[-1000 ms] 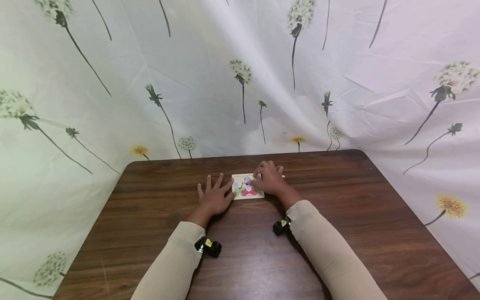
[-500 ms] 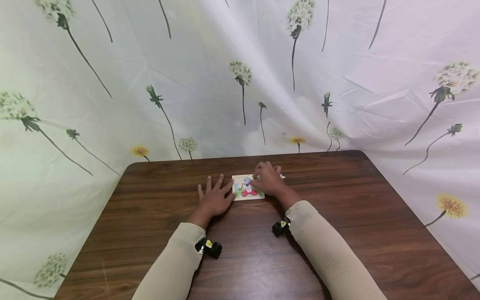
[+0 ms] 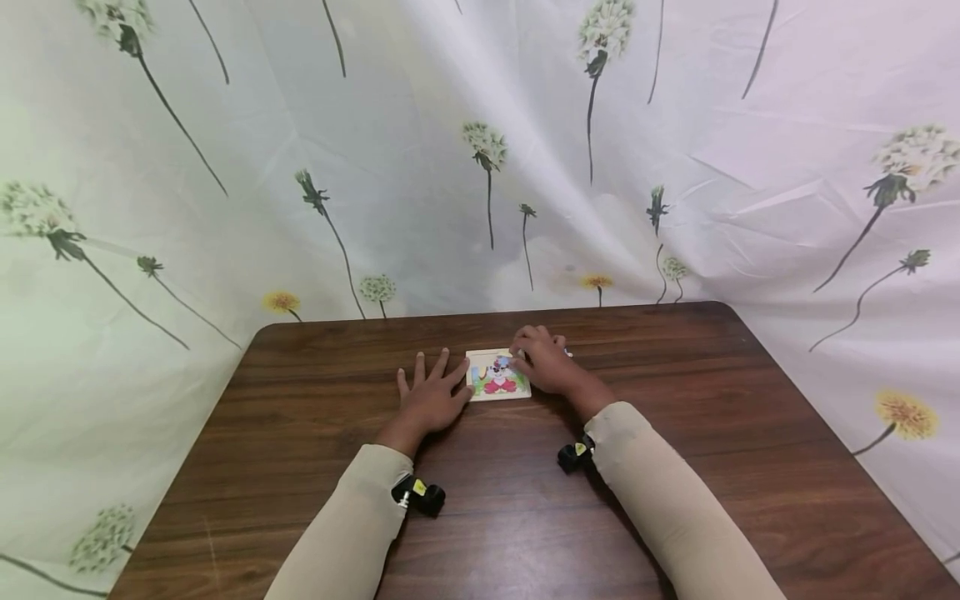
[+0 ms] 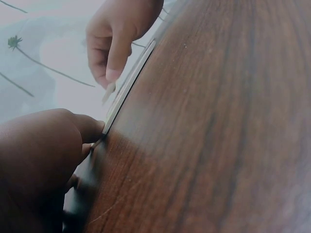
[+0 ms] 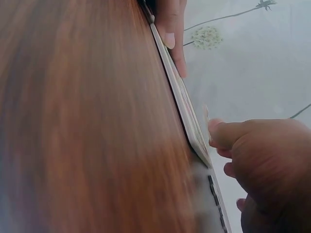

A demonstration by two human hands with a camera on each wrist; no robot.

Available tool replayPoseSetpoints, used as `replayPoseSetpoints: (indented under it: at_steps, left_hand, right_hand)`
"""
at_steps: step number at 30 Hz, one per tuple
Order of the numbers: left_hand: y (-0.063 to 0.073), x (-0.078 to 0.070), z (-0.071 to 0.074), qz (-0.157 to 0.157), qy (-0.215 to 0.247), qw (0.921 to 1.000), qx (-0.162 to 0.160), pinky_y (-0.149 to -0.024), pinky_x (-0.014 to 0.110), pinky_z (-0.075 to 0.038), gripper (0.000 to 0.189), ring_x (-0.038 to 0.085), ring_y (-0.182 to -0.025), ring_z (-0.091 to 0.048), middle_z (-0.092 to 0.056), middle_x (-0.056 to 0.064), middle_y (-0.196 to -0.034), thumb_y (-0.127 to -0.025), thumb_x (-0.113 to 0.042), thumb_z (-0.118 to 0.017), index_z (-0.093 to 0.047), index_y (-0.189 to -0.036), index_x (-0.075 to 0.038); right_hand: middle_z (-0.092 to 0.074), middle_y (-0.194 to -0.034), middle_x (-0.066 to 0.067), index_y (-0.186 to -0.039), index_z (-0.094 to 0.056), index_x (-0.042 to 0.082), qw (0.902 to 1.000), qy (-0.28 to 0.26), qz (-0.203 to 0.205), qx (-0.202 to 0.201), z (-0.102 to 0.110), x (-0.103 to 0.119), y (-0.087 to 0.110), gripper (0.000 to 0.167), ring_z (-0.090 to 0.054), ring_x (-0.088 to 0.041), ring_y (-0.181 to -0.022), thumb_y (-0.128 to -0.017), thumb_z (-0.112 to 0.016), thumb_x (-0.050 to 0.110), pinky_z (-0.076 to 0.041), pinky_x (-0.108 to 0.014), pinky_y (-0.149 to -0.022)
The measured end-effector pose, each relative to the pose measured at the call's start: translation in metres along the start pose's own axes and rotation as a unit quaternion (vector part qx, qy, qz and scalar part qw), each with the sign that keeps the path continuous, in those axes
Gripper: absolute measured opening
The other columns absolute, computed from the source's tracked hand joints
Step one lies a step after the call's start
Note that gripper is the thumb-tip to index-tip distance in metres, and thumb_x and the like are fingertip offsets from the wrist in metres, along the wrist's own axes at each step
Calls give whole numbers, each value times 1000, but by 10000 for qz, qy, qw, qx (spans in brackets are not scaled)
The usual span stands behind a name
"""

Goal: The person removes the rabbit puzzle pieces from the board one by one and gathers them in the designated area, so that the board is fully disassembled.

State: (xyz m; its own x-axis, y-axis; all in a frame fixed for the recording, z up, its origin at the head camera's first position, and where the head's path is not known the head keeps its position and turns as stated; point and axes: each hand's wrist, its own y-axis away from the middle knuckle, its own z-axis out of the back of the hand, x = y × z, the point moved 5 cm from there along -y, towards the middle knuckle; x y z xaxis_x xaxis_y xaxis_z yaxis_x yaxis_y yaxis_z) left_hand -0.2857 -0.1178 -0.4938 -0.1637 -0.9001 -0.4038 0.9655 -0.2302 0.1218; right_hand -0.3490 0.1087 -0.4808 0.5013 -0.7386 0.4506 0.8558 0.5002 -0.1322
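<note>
A small picture puzzle board (image 3: 501, 397) with a pale frame and a cartoon animal in red lies flat near the table's far side. My left hand (image 3: 431, 403) rests at its left edge, fingers spread, with thumb and index fingertip touching the frame. Over the board's upper right corner, my right hand (image 3: 546, 363) pinches a thin pale puzzle piece (image 4: 111, 90) between thumb and fingers. In the right wrist view that puzzle piece (image 5: 206, 117) stands on edge, above the board and apart from it. Its printed side cannot be made out.
Further puzzle pieces (image 5: 216, 199) lie on the table right of the board, mostly hidden behind the right hand in the head view. The brown wooden table (image 3: 495, 517) ends at a hanging dandelion-print cloth (image 3: 420, 167).
My right hand has lifted slightly and shifted right, so its thumb covers less of the picture. The left hand keeps its place on the board's edge.
</note>
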Motion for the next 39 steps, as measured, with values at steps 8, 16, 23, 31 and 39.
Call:
replayPoseSetpoints:
  at_steps: [8, 16, 23, 31, 39]
  left_hand:
    - [-1, 0, -1, -14, -14, 10000, -64, -129, 81, 9, 65, 49, -171, 11, -6, 7, -187, -115, -56, -44, -29, -175, -35]
    - [-2, 1, -2, -44, -3, 10000, -54, -129, 81, 8, 65, 49, -171, 10, -7, 7, -187, -115, -56, -43, -28, -175, -35]
    - [-1, 0, -1, -40, -22, 10000, -57, -129, 81, 8, 65, 49, -171, 10, -7, 8, -187, -115, -56, -43, -29, -175, -34]
    - [-1, 0, 0, -26, -16, 10000, -29, -128, 81, 8, 65, 49, -171, 10, -7, 8, -187, -115, -56, -44, -28, -175, -34]
    - [0, 0, 1, -30, -30, 10000, -12, -128, 81, 8, 65, 49, -170, 10, -6, 8, -187, -115, -56, -43, -28, -175, -34]
  right_hand:
    - [-58, -147, -12, -124, -73, 10, 9999, 35, -98, -120, 9, -18, 12, 20, -49, -36, -136, -113, -62, 23, -31, -58, -101]
    - [-59, -143, -14, -124, -73, 8, 9991, -42, -275, -304, 21, -33, 24, 19, -49, -38, -136, -111, -66, 19, -31, -59, -101]
    - [-59, -144, -16, -126, -73, 6, 9983, -48, -422, -399, 31, -46, 37, 19, -48, -41, -138, -110, -66, 15, -32, -64, -101]
    - [-60, -143, -18, -128, -72, 3, 9956, -130, -740, -562, 38, -65, 49, 21, -48, -42, -137, -110, -64, 11, -31, -65, -103]
    - [-59, -144, -18, -132, -71, 3, 9923, -137, -1054, -642, 44, -80, 57, 24, -48, -43, -139, -111, -63, 11, -33, -65, -104]
